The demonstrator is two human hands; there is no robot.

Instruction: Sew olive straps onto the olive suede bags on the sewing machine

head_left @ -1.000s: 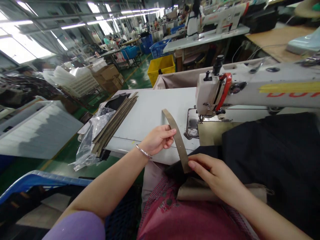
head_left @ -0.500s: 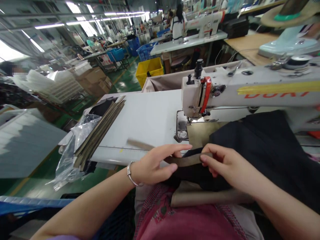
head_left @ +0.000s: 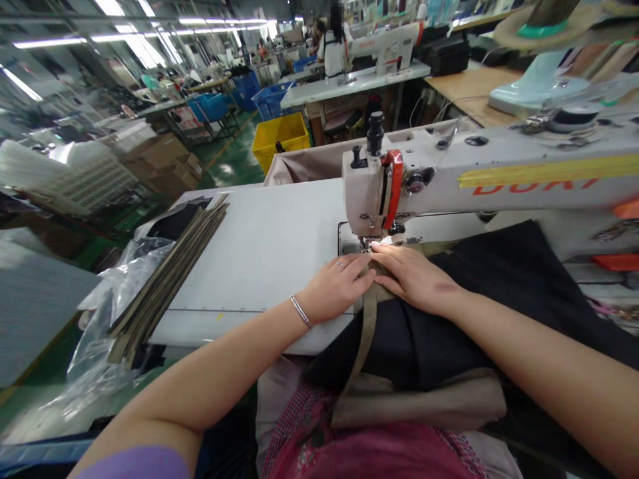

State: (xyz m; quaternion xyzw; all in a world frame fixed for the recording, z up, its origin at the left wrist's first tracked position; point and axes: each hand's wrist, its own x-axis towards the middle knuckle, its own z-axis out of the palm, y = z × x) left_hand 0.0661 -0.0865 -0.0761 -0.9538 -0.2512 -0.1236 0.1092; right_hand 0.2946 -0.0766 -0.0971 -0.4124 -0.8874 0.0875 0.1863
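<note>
- Head view: left hand [head_left: 342, 286] and right hand [head_left: 414, 276] lie open, palm-down, by the sewing machine's [head_left: 439, 193] stitching end.
- Khaki strip [head_left: 369, 320] runs from between them over black fabric [head_left: 394, 339].
- Fingers this near risk pricking; the strip's dangling tail could drag it askew.

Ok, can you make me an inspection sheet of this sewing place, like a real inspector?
Surface: white tabletop, ruler marks along its near edge.
Job's things: tan strip hangs from beneath the hands across dark fabric; sewing machine above.
Clutter: pile of strips and clear plastic at the table's left end.
Hands: left hand and right hand palm down, fingers stretched close to the needle.
Cables: thin pale ones by the wooden table behind.
Surroundings: yellow bin, blue basket, a person in white.
</note>
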